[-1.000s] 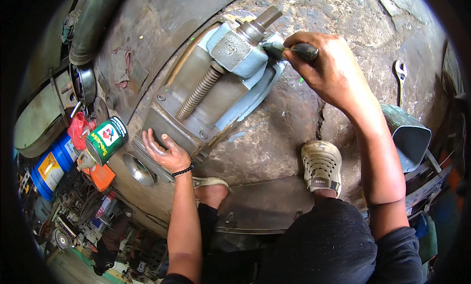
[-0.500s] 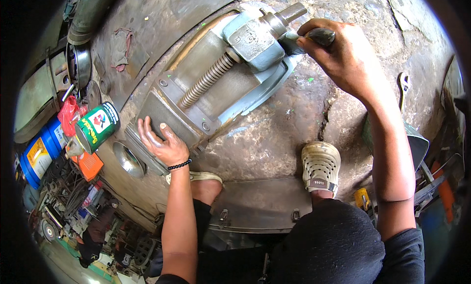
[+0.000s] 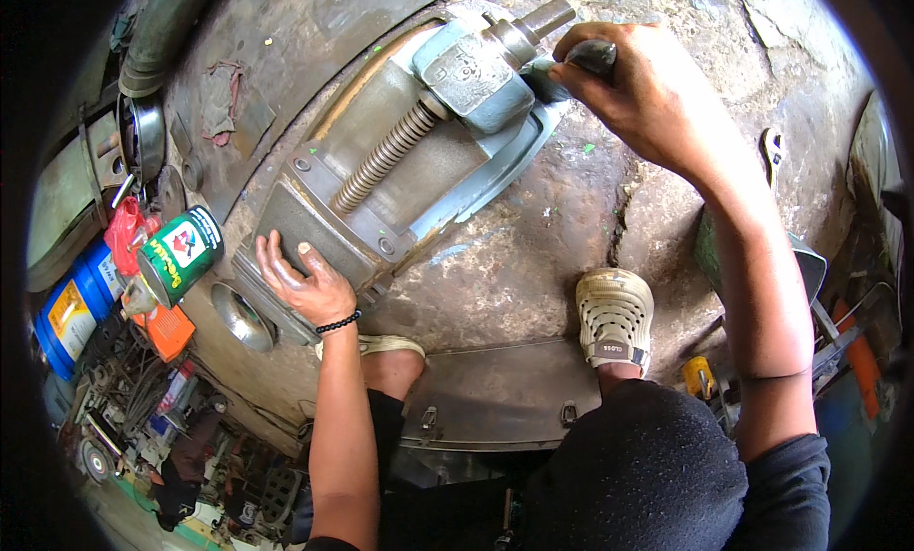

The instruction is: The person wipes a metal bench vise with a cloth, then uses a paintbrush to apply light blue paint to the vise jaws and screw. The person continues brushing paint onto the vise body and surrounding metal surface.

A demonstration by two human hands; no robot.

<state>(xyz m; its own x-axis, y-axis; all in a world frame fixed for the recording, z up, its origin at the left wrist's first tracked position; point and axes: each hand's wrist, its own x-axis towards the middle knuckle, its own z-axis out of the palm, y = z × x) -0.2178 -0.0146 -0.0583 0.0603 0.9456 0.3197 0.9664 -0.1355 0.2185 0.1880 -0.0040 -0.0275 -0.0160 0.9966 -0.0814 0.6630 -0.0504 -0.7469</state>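
The left hand (image 3: pixel 303 284) lies flat, fingers spread, on the near end of the vise (image 3: pixel 400 170); right hand (image 3: pixel 638 94) fingers grip a dark handle (image 3: pixel 590 54) at its far end.

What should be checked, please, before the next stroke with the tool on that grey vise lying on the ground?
1. Left hand braces the near end of the vise: ok, palm flat on it.
2. Right hand has a firm grip on the dark tool handle: ok, fingers closed around it.
3. Tool tip seated on the vise's far end: cannot tell, the hand hides it.
4. Fingers away from the screw thread: ok, both hands apart from it.
5. Footing: ok, sandalled foot flat on the ground.
6. Green can clear of the work: ok, lying to the left, apart.
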